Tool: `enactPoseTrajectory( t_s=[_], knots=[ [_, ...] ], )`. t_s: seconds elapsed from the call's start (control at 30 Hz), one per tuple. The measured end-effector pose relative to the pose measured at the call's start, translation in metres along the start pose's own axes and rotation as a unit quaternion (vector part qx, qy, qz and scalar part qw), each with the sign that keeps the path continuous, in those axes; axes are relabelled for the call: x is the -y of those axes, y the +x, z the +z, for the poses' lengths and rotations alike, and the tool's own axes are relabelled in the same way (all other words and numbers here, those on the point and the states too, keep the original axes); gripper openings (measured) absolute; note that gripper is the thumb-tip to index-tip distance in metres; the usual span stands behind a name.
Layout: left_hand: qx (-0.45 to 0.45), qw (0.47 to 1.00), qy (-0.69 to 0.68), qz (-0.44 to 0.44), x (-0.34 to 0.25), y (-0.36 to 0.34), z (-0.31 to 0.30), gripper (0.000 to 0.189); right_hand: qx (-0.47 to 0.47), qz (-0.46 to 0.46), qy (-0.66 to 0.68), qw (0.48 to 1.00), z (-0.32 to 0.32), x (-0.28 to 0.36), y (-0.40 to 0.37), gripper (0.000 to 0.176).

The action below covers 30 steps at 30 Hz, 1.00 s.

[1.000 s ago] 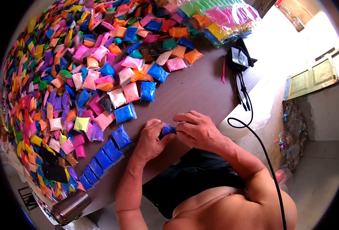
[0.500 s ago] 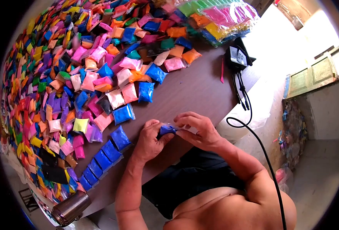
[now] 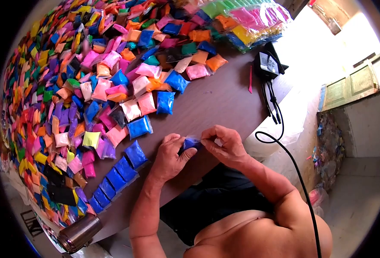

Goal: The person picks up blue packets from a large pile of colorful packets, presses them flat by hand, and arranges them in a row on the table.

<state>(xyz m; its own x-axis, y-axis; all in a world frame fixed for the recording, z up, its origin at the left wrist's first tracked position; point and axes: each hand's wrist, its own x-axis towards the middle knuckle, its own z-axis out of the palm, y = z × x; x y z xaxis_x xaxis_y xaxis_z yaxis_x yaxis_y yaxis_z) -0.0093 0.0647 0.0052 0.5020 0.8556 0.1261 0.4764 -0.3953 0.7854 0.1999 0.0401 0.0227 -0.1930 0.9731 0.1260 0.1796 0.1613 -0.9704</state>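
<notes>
Between my hands, over the near part of the table, is a small blue packet (image 3: 191,144) in a clear plastic wrapper. My left hand (image 3: 169,157) grips its body, with the thumb lying along the near side. The fingertips of my right hand (image 3: 224,146) pinch the clear end of the wrapper on the right. Left of my left hand, a row of blue packets (image 3: 116,178) lies edge to edge on the table. Another blue packet (image 3: 140,127) rests just beyond that row.
A large heap of colourful packets (image 3: 69,86) covers the table's left and far side. Clear bags of packets (image 3: 252,21) sit at the back. A black box (image 3: 267,64) with cables and a pink stick (image 3: 250,79) lie right. A metal flask (image 3: 80,232) stands near left.
My right hand's fingers have closed into a pinch on the wrapper's end and shifted slightly. My left hand stays in place around the blue packet.
</notes>
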Motion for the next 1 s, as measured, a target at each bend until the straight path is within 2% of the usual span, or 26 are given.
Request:
enactPoseTrajectory(
  t_s=[0.03, 0.17, 0.23, 0.27, 0.37, 0.43, 0.57, 0.63, 0.67, 0.73, 0.77, 0.83, 1.0],
  knots=[
    [-0.001, 1.0, 0.0, -0.001, 0.0, -0.001, 0.0, 0.048, -0.002, 0.027, 0.01, 1.0, 0.0, 0.001, 0.0, 0.008],
    [0.012, 1.0, -0.005, -0.014, 0.001, -0.002, 0.0, 0.048, -0.016, 0.033, 0.069, 0.997, 0.0, -0.004, 0.001, 0.012],
    [0.016, 1.0, -0.006, -0.017, 0.0, -0.001, 0.0, 0.048, -0.031, 0.058, 0.158, 0.985, 0.001, -0.003, 0.001, 0.021],
    [0.009, 1.0, -0.007, -0.012, 0.0, 0.0, 0.0, 0.049, -0.031, 0.058, 0.158, 0.985, 0.001, -0.004, 0.001, 0.021],
    [-0.006, 1.0, -0.008, -0.012, -0.003, 0.0, 0.0, 0.05, -0.008, 0.059, 0.098, 0.993, -0.003, -0.003, 0.001, 0.023],
    [-0.013, 1.0, -0.008, -0.017, -0.004, 0.0, 0.0, 0.05, 0.044, 0.031, 0.017, 0.998, -0.006, 0.007, 0.005, 0.019],
    [-0.01, 1.0, -0.001, -0.005, -0.006, 0.001, -0.002, 0.049, 0.041, -0.024, -0.036, 0.998, -0.002, -0.005, 0.008, 0.017],
    [-0.003, 1.0, 0.005, 0.0, -0.007, 0.002, -0.003, 0.049, 0.04, 0.043, 0.021, 0.998, -0.001, -0.006, 0.009, 0.017],
    [-0.004, 1.0, 0.003, -0.001, -0.007, 0.002, -0.004, 0.05, 0.041, 0.043, 0.021, 0.998, -0.002, -0.006, 0.01, 0.017],
    [-0.006, 1.0, 0.001, -0.004, -0.005, 0.001, -0.003, 0.05, 0.05, 0.189, 0.139, 0.971, -0.003, -0.006, 0.011, 0.02],
    [-0.014, 1.0, -0.002, -0.003, -0.002, 0.0, -0.001, 0.051, 0.052, 0.19, 0.139, 0.971, -0.004, -0.008, 0.011, 0.02],
    [-0.022, 1.0, -0.006, -0.003, -0.002, -0.001, 0.0, 0.051, 0.016, 0.172, 0.221, 0.96, -0.008, -0.01, 0.013, 0.029],
    [-0.022, 1.0, -0.009, -0.004, -0.006, 0.0, -0.002, 0.05, 0.011, 0.12, 0.143, 0.982, -0.008, 0.002, 0.018, 0.031]
  ],
)
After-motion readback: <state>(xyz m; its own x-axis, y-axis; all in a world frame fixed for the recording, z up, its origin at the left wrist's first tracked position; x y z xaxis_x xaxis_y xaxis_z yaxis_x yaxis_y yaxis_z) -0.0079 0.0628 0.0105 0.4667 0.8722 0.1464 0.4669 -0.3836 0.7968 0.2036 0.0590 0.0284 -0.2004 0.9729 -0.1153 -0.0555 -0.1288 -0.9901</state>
